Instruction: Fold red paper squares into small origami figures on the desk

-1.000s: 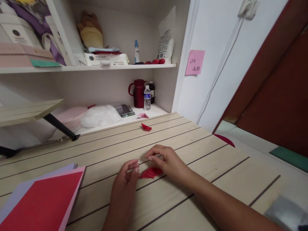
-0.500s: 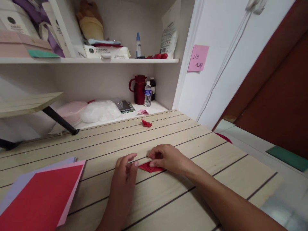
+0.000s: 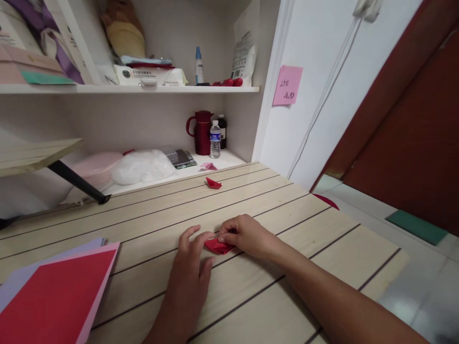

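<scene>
A folded piece of red paper (image 3: 218, 247) lies on the wood-plank tabletop (image 3: 247, 296) in front of me. My right hand (image 3: 247, 236) pinches its upper edge between thumb and index finger. At the paper's left tip is my left hand (image 3: 191, 265), fingers apart, the index fingertip at or very near the paper; actual contact is hard to tell. Farther back on the table sits a small red paper boat (image 3: 214, 183). At the lower left, red paper sheets (image 3: 60, 291) lie on top of pink and lilac ones.
Behind the table, a shelf holds a dark red jug (image 3: 202, 134), a water bottle (image 3: 215, 139), a white plastic bag (image 3: 143, 166) and a pink folded paper (image 3: 208, 166). A small raised stand (image 3: 36, 153) with black legs is at left. A pink note (image 3: 287, 86) hangs on the wall.
My right thumb and fingers have closed into a pinch on the red paper's upper edge. My left index finger has reached right to the paper's tip, its thumb now apart. The view has shifted slightly.
</scene>
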The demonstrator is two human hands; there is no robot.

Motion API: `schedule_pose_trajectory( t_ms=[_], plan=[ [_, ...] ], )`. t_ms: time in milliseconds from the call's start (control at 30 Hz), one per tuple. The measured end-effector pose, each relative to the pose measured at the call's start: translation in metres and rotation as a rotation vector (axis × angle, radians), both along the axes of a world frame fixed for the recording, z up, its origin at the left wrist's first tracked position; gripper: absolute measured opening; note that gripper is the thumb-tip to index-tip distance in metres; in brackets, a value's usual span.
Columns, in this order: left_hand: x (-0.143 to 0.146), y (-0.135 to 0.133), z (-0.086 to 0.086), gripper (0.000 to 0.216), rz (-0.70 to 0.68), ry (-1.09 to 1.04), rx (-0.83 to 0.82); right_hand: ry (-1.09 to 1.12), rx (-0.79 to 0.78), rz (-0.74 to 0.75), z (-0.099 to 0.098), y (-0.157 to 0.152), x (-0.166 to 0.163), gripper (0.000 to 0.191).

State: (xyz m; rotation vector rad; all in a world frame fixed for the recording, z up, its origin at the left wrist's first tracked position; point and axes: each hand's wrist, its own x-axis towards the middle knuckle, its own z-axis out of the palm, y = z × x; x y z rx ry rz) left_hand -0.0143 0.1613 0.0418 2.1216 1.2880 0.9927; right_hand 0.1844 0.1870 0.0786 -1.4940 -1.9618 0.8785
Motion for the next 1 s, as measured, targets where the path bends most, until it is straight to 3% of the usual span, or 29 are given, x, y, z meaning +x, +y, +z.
schedule_pose_trajectory(
  t_ms=[300, 633, 1000],
  plan=[
    [0.001, 0.003, 0.014, 0.011, 0.043, 0.032, -0.071, 0.021, -0.012, 0.044, 0.000, -0.003, -0.003, 0.012],
    [0.001, 0.004, 0.012, 0.013, 0.033, 0.047, -0.058, 0.183, 0.097, 0.132, 0.000, -0.003, -0.001, 0.012],
    [0.001, 0.003, 0.011, 0.017, 0.033, 0.090, -0.012, 0.150, -0.009, 0.116, -0.003, 0.000, 0.003, 0.008]
  ],
)
